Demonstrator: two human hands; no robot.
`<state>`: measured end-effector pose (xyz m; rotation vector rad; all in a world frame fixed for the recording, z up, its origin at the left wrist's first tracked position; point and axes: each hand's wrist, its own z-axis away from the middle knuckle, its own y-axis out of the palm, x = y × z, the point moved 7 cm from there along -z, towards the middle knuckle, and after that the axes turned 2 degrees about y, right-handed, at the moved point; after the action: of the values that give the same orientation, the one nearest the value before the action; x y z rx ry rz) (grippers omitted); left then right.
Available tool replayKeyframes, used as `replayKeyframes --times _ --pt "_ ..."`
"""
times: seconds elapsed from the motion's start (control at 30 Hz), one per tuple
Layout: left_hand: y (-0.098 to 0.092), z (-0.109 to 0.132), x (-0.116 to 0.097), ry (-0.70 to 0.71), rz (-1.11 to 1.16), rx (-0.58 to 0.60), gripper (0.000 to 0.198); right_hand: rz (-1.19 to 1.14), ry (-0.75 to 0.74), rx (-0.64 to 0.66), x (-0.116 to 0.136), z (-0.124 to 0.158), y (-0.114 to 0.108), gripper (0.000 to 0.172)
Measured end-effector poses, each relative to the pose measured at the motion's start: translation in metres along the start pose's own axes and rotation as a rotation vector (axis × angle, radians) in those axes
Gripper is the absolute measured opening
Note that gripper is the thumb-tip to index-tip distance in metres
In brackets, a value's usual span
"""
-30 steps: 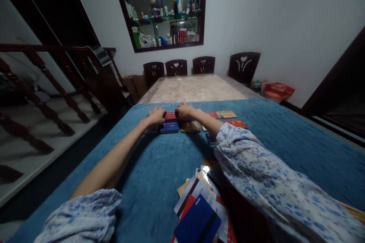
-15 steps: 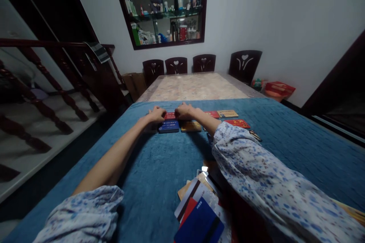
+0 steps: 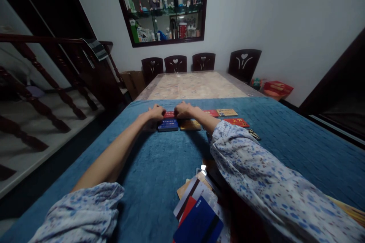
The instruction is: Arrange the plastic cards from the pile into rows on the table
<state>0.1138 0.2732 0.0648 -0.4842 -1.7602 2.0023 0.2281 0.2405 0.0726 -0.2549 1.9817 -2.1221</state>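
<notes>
Both my arms stretch out over a blue cloth (image 3: pixel 148 167) that covers the near part of a long table. My left hand (image 3: pixel 156 112) and my right hand (image 3: pixel 183 109) meet at a red card (image 3: pixel 169 114) in the far row, fingers curled and pinching its two ends. Just in front of it lie a blue card (image 3: pixel 168 124) and a tan card (image 3: pixel 190 124). More cards continue the rows to the right: a red one (image 3: pixel 212 113), a yellow one (image 3: pixel 226 112) and another red one (image 3: pixel 236 122).
A loose pile of cards (image 3: pixel 199 209) lies on the cloth close to me, under my right sleeve. Beyond the cloth is the bare marble tabletop (image 3: pixel 194 85), with several dark chairs (image 3: pixel 243 62) at the far end. A stair railing (image 3: pixel 57 68) runs along the left.
Hands stay on the red card; the view has shifted slightly and a dark card by my right forearm has come into sight.
</notes>
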Motion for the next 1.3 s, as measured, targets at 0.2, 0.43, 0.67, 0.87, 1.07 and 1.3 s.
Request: replayKeyframes --times 0.2,0.43,0.67,0.87,1.07,1.3 --pt "-0.005 0.005 -0.001 -0.02 -0.018 -0.005 0.05 0.008 0.004 0.004 -0.002 0.001 -0.001 0.034" --pt "-0.015 0.017 -0.007 0.024 0.019 -0.149 0.057 0.007 -0.025 -0.054 -0.006 0.011 -0.008 0.042" --pt "-0.024 0.04 -0.024 0.085 0.018 -0.308 0.052 0.028 -0.057 -0.159 -0.013 0.032 -0.02 0.048" --pt "-0.032 0.063 -0.043 0.132 0.033 -0.379 0.043 0.037 -0.113 -0.208 -0.01 0.063 -0.032 0.031" --pt "-0.032 0.086 -0.064 0.151 0.028 -0.401 0.037 0.044 -0.139 -0.264 -0.005 0.093 -0.039 0.024" --pt "-0.022 0.115 -0.087 0.187 0.064 -0.418 0.04 0.028 -0.166 -0.301 0.002 0.125 -0.038 0.023"
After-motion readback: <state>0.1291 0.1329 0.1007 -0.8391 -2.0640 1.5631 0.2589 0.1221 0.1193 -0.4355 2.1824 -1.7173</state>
